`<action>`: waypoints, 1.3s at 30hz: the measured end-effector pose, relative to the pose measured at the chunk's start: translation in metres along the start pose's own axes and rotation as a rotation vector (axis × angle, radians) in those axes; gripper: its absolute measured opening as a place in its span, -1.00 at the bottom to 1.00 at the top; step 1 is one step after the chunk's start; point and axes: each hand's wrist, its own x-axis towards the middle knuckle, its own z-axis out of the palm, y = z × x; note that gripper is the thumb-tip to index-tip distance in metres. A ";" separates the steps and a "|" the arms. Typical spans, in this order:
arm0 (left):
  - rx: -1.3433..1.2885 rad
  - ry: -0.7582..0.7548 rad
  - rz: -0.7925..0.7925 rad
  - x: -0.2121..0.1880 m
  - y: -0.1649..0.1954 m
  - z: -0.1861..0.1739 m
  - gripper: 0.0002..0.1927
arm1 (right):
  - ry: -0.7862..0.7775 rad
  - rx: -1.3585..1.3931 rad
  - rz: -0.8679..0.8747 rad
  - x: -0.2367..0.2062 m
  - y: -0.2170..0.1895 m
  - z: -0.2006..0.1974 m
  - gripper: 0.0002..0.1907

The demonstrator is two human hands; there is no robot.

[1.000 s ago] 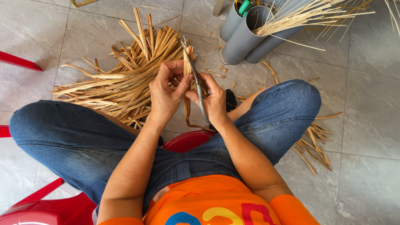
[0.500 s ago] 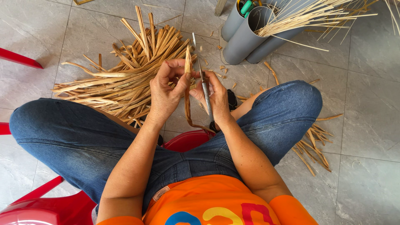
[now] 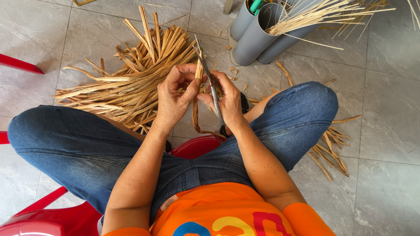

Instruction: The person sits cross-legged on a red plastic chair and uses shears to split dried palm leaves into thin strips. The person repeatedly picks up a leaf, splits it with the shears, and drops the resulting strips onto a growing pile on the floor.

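My left hand (image 3: 175, 98) pinches the top of a tan palm-leaf strip (image 3: 197, 102) that curls down and loops between my knees. My right hand (image 3: 227, 100) grips a thin metal knife (image 3: 209, 81), its blade pointing up and away along the strip. Both hands meet above my lap, touching at the fingertips. Behind them a big heap of dried leaf strips (image 3: 131, 83) fans over the tiled floor.
Grey plastic tubes (image 3: 258, 35) lie at the top, holding thin pale sticks (image 3: 315, 15). A smaller pile of leaf scraps (image 3: 330, 148) lies by my right knee. I sit on a red plastic stool (image 3: 197, 148); more red plastic (image 3: 17, 63) shows at the left.
The knife has slid slightly up along the strip and the hands shifted a little; the strip's lower loop hangs much the same.
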 end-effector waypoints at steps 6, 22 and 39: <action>-0.052 -0.019 -0.014 -0.001 0.000 0.000 -0.76 | -0.004 0.164 -0.046 -0.001 -0.003 -0.001 -0.47; -0.051 -0.094 -0.021 -0.003 0.002 -0.004 -0.76 | -0.012 0.019 -0.053 0.000 0.001 -0.011 -0.37; -0.001 0.110 0.028 0.002 -0.013 -0.016 -0.70 | 0.002 0.228 0.121 0.000 0.012 -0.001 -0.57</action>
